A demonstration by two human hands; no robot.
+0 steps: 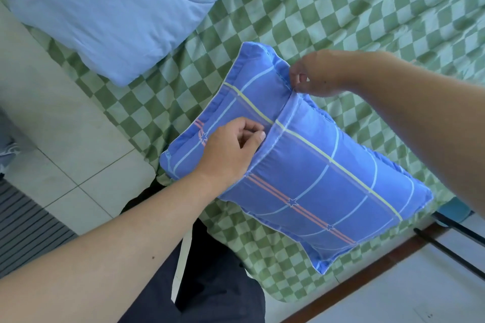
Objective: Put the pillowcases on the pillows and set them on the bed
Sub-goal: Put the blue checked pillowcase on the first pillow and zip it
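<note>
My left hand and right hand pinch the blue plaid pillowcase flap near the bed edge, checked sheet free beyond.

the pillowcase is smooth blue woven cloth with a faint sheen, the bed sheet is matt, creased green-checked cloth, the quilt is soft, stitched pale-blue fabric, and the floor is glossy pale tile beside a wood-look strip.

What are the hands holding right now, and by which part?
Both hands pinch the blue pillowcase at its overlapping opening flap: left hand at the near end, right hand at the far end.
</note>
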